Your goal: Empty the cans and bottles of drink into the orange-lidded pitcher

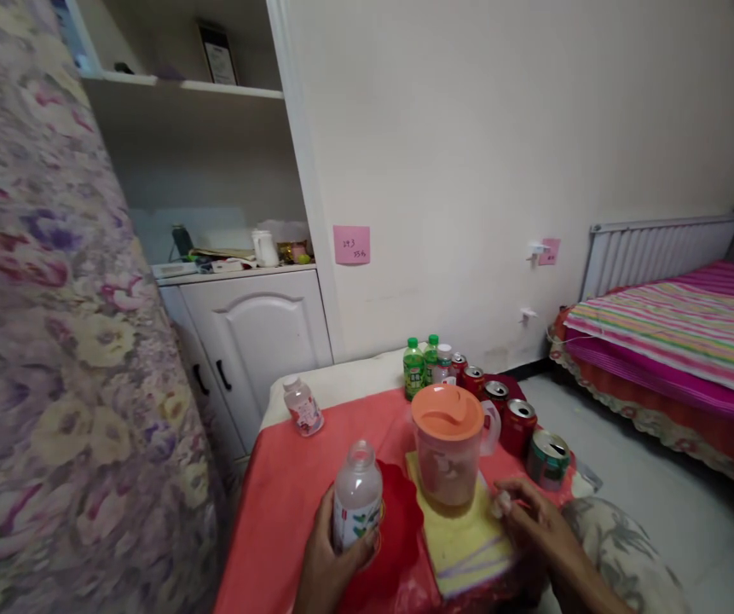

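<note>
My left hand [339,550] is wrapped around a clear plastic bottle [358,495] with a printed label, its uncapped mouth pointing up. The bottle is held upright over a red scalloped tray [398,546]. At the right, the fingers of my right hand [529,516] pinch a small whitish piece [502,503] that looks like a bottle cap. Just left of that hand, a clear pitcher [447,469] with an orange lid [448,414] stands on a folded yellow cloth [462,546]. The pitcher's handle faces right.
Another labelled bottle [303,408] stands at the table's back left. Green-capped bottles [413,368] and several drink cans [518,426] line the back and right side of the red tablecloth [277,495]. A cabinet [257,341] is at left, a bed [673,341] at right.
</note>
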A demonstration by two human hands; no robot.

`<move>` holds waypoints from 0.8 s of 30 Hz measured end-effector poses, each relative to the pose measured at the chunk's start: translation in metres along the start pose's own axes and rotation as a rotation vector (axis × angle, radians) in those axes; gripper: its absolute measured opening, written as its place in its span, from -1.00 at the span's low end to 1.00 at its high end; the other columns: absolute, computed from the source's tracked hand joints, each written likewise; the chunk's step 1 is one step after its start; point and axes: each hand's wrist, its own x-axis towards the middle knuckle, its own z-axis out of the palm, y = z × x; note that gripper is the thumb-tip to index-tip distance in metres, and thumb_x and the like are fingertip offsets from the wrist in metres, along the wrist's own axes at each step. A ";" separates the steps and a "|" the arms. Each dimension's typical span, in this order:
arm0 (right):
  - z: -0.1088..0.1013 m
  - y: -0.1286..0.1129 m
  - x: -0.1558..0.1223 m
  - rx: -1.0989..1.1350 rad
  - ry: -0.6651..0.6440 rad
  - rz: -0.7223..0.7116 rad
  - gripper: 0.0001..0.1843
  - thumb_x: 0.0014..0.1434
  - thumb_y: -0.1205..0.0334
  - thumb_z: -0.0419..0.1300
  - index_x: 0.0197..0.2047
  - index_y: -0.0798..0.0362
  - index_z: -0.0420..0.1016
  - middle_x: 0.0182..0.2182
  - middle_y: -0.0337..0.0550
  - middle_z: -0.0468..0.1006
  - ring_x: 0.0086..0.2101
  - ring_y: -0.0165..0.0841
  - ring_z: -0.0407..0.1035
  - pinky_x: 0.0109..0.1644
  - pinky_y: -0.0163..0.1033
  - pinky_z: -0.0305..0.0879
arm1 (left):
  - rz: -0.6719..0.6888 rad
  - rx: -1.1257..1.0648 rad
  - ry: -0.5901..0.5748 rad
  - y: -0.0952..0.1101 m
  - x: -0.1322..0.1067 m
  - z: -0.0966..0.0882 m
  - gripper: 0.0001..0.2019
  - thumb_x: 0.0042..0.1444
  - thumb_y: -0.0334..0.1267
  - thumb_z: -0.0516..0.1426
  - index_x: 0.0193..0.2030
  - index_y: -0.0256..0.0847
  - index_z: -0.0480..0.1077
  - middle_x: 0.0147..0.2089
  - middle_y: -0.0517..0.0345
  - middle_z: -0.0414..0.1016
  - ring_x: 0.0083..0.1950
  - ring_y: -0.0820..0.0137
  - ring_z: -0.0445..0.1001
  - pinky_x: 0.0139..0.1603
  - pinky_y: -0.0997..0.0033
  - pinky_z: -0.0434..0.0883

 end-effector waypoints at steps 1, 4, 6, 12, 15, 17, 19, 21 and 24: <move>-0.006 0.006 0.008 -0.072 0.074 -0.036 -0.52 0.03 -0.22 0.27 -0.19 0.01 0.55 -0.29 -0.04 0.67 -0.24 -0.08 0.59 -0.13 -0.05 0.52 | -0.005 0.005 0.004 0.001 0.000 0.001 -0.22 -0.22 -0.01 0.39 0.15 -0.27 0.33 0.02 -0.14 0.63 0.02 -0.05 0.62 0.01 0.09 0.59; -0.014 0.021 0.021 -0.189 0.184 -0.081 -0.61 -0.01 -0.16 0.28 -0.29 -0.01 0.50 -0.30 -0.05 0.67 -0.19 -0.04 0.57 -0.04 -0.01 0.48 | -0.037 0.001 0.016 0.001 0.001 0.003 -0.23 -0.22 -0.01 0.39 0.15 -0.25 0.32 0.07 -0.13 0.60 0.07 -0.04 0.60 0.04 0.12 0.58; -0.013 0.028 0.022 -0.251 0.217 -0.093 -0.67 -0.01 -0.11 0.28 -0.32 -0.03 0.49 -0.30 -0.07 0.65 -0.18 -0.04 0.55 -0.02 0.02 0.45 | -0.062 -0.013 0.029 -0.002 0.002 0.004 -0.20 -0.24 -0.01 0.39 0.15 -0.27 0.31 0.08 -0.16 0.59 0.08 -0.06 0.60 0.03 0.12 0.58; -0.010 0.042 0.016 -0.395 0.244 -0.129 -0.78 -0.02 0.00 0.26 -0.43 -0.05 0.42 -0.29 -0.08 0.62 -0.19 -0.04 0.51 -0.03 0.04 0.42 | -0.048 -0.072 0.020 -0.016 0.006 0.003 -0.23 -0.17 -0.04 0.40 0.18 -0.25 0.27 0.07 -0.11 0.59 0.04 0.00 0.62 -0.01 0.17 0.60; -0.011 0.048 0.017 -0.422 0.243 -0.141 -0.76 -0.03 0.00 0.25 -0.35 -0.02 0.48 -0.14 0.02 0.62 -0.03 0.01 0.49 0.11 0.08 0.38 | -0.057 -0.125 0.015 -0.020 0.008 0.003 -0.28 -0.15 -0.05 0.41 0.15 -0.20 0.29 -0.03 0.00 0.63 -0.03 0.05 0.64 -0.08 0.21 0.61; -0.013 0.050 0.019 -0.431 0.244 -0.141 -0.70 0.01 -0.04 0.23 -0.31 0.01 0.51 -0.05 0.12 0.59 0.05 0.05 0.46 0.18 0.14 0.34 | -0.069 -0.155 0.012 -0.022 0.009 0.003 -0.29 -0.14 -0.07 0.41 0.14 -0.19 0.30 -0.05 0.03 0.65 -0.05 0.06 0.65 -0.09 0.22 0.61; -0.015 0.052 0.019 -0.433 0.242 -0.144 -0.65 0.07 -0.08 0.19 -0.30 0.03 0.55 0.00 0.18 0.57 0.07 0.06 0.45 0.21 0.17 0.32 | -0.072 -0.170 0.025 -0.023 0.010 0.003 -0.29 -0.16 -0.08 0.41 0.14 -0.20 0.30 -0.05 0.02 0.65 -0.05 0.06 0.65 -0.10 0.22 0.61; -0.018 0.052 0.017 -0.423 0.248 -0.158 -0.61 0.11 -0.11 0.17 -0.25 0.03 0.58 0.01 0.17 0.57 0.07 0.05 0.45 0.22 0.17 0.32 | -0.065 -0.177 0.032 -0.024 0.010 0.003 -0.28 -0.17 -0.09 0.42 0.15 -0.20 0.31 -0.04 0.01 0.65 -0.04 0.06 0.64 -0.08 0.22 0.60; -0.022 0.049 0.012 -0.350 0.251 -0.162 -0.60 0.13 -0.13 0.17 -0.19 0.02 0.58 0.00 0.12 0.59 0.05 0.00 0.48 0.20 0.11 0.37 | -0.067 -0.211 0.027 -0.022 0.007 0.004 -0.25 -0.19 -0.09 0.43 0.16 -0.21 0.31 -0.02 0.00 0.66 -0.03 0.06 0.64 -0.07 0.22 0.59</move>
